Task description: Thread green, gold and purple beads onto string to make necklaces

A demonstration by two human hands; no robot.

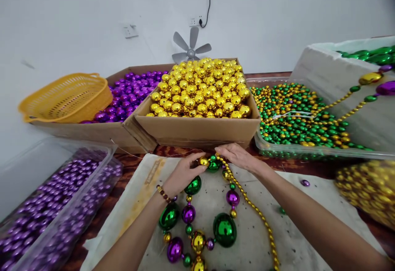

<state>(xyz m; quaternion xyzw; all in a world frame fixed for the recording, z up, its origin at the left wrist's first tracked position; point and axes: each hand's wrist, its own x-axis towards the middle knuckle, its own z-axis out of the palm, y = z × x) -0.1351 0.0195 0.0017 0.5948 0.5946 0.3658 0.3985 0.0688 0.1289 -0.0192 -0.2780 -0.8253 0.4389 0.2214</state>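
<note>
My left hand [182, 174], a beaded bracelet on its wrist, pinches a gold bead [203, 161] at the top of a bead strand. Close on its right, my right hand [233, 155] has its fingers closed on the upper end of a thin gold bead chain [256, 209]. Between the hands sits a green bead [214, 164]. Below them the strand of large green, purple and gold balls [224, 230] lies on a pale cloth [247, 238]. A thin thread runs off to the left from the hands.
Behind stand a box of gold balls [197, 129], a box of purple balls [92, 133] and a yellow basket [68, 102]. A clear bin [308, 149] of green and gold beads is at right. Purple beads [46, 205] fill a left bin. A loose purple bead [305, 183] lies right.
</note>
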